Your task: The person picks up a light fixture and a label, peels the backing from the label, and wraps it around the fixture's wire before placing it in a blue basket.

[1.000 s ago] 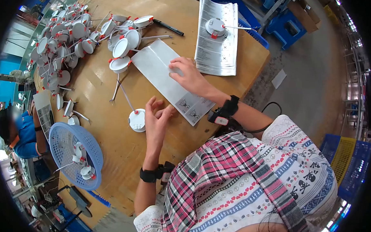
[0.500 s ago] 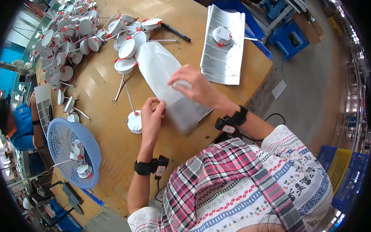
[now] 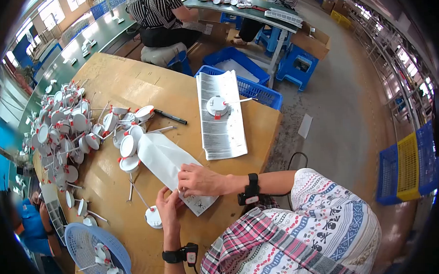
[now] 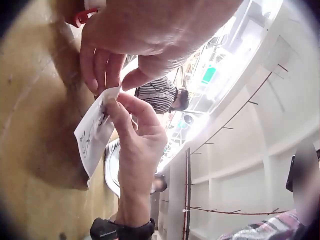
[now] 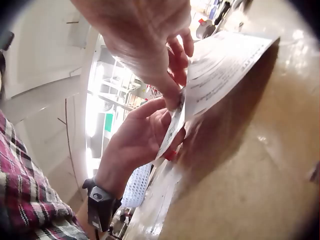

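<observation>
A long white printed paper sheet (image 3: 158, 152) slants across the wooden table, its near part lifted between both hands. My left hand (image 3: 169, 213) pinches the sheet's left edge with thumb and fingers. Close beside it, my right hand (image 3: 201, 180) pinches the paper too; the right wrist view shows its thumb on the raised edge (image 5: 181, 111). Printed drawings show on the lifted end (image 4: 92, 142) in the left wrist view. Just left of my left hand lies a round white downlight (image 3: 153, 217) with a cable.
A heap of white downlights (image 3: 59, 121) covers the table's far left. A black pen (image 3: 170, 116) lies beyond the sheet. Right of it is a stack of printed sheets (image 3: 224, 144) with one downlight (image 3: 217, 105) on top. A blue basket (image 3: 74, 248) holds several lamps.
The sheet's near end has been lifted and bent. My right hand has come in beside the left and now grips the paper. The head view has swung upward, showing more of the room.
</observation>
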`<control>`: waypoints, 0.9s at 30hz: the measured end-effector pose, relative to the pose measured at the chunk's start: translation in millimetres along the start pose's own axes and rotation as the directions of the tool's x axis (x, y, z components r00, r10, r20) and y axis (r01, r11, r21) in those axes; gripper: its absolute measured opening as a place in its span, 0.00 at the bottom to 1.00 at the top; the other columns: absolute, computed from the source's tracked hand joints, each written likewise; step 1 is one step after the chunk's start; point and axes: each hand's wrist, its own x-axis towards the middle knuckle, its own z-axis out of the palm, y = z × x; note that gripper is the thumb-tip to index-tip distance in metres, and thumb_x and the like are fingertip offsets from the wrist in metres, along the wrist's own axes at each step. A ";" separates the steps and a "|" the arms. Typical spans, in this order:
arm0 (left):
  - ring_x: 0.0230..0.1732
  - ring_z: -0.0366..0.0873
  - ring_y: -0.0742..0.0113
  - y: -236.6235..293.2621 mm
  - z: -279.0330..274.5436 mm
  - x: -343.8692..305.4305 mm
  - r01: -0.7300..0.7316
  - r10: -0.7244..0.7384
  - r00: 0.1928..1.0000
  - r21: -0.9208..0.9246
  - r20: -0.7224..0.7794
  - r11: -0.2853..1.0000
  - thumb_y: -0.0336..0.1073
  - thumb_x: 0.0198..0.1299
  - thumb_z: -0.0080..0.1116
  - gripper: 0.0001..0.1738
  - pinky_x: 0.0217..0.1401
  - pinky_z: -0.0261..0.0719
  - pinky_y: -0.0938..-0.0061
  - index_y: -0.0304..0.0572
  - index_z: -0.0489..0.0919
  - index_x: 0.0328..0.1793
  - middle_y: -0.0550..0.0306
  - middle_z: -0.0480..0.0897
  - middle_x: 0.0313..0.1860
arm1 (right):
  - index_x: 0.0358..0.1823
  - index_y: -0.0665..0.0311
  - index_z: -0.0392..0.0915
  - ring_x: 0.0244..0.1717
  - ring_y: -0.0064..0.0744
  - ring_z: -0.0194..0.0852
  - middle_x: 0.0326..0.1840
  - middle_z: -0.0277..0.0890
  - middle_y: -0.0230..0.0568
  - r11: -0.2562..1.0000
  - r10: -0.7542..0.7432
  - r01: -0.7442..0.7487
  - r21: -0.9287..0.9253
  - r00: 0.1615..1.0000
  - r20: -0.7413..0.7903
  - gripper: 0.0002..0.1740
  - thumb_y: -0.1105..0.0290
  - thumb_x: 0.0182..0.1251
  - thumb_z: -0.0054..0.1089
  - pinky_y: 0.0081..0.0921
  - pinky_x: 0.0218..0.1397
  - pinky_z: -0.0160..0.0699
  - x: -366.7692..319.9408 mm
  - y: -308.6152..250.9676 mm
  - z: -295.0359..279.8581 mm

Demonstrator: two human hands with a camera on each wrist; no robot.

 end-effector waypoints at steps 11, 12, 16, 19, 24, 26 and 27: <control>0.31 0.80 0.73 -4.1 -1.0 0.1 -0.089 0.089 0.996 0.016 0.019 0.996 0.29 0.59 0.55 0.24 0.35 0.76 0.83 0.27 0.64 0.59 0.50 0.82 0.32 | 0.27 0.62 0.75 0.44 0.36 0.65 0.33 0.69 0.35 0.997 -0.004 0.002 -0.077 1.000 -0.023 0.12 0.64 0.48 0.66 0.30 0.48 0.68 2.8 -2.7 -3.0; 0.31 0.80 0.73 -2.6 -0.8 -0.1 -0.088 0.087 0.996 0.029 0.016 0.996 0.29 0.59 0.55 0.24 0.35 0.76 0.83 0.26 0.64 0.59 0.50 0.82 0.32 | 0.27 0.62 0.75 0.44 0.36 0.65 0.34 0.69 0.35 0.997 0.000 -0.002 -0.073 1.000 -0.026 0.12 0.64 0.48 0.66 0.29 0.49 0.68 2.7 -2.6 -2.7; 0.32 0.80 0.73 -2.5 1.8 -0.2 -0.100 0.100 0.995 0.021 0.002 0.995 0.29 0.59 0.55 0.24 0.34 0.76 0.83 0.26 0.64 0.60 0.51 0.82 0.32 | 0.26 0.62 0.75 0.41 0.36 0.66 0.32 0.68 0.35 0.995 -0.043 0.038 -0.088 0.997 -0.057 0.10 0.65 0.48 0.65 0.30 0.46 0.68 2.9 -0.4 1.4; 0.32 0.80 0.72 -3.0 1.5 -1.1 -0.087 0.087 0.996 0.074 0.005 0.993 0.29 0.59 0.55 0.24 0.34 0.77 0.82 0.27 0.64 0.60 0.51 0.82 0.32 | 0.26 0.61 0.75 0.41 0.36 0.66 0.32 0.68 0.35 0.995 -0.017 0.020 -0.098 0.999 0.029 0.11 0.65 0.47 0.65 0.31 0.45 0.69 5.0 0.5 -1.2; 0.31 0.79 0.73 -2.4 0.2 2.9 -0.124 0.119 0.992 0.102 0.053 0.987 0.30 0.58 0.55 0.24 0.34 0.77 0.81 0.27 0.65 0.60 0.52 0.83 0.30 | 0.25 0.62 0.71 0.41 0.38 0.66 0.32 0.68 0.37 0.997 -0.032 0.040 -0.064 0.991 0.127 0.13 0.65 0.45 0.66 0.32 0.45 0.69 15.7 2.5 -7.9; 0.30 0.80 0.73 -5.1 -2.1 3.7 -0.150 0.142 0.987 0.142 0.069 0.978 0.30 0.58 0.56 0.24 0.34 0.78 0.80 0.27 0.65 0.59 0.52 0.83 0.30 | 0.25 0.63 0.69 0.42 0.39 0.66 0.32 0.67 0.39 0.998 -0.037 0.046 -0.052 0.985 0.167 0.13 0.67 0.46 0.66 0.32 0.45 0.69 18.3 1.6 -10.7; 0.30 0.79 0.73 -5.5 -2.1 4.5 -0.158 0.149 0.987 0.152 0.068 0.976 0.31 0.58 0.56 0.24 0.34 0.78 0.81 0.27 0.66 0.59 0.53 0.83 0.30 | 0.26 0.63 0.69 0.42 0.39 0.66 0.32 0.67 0.39 0.998 -0.043 0.052 -0.042 0.982 0.184 0.13 0.67 0.47 0.66 0.32 0.45 0.69 18.8 2.3 -11.6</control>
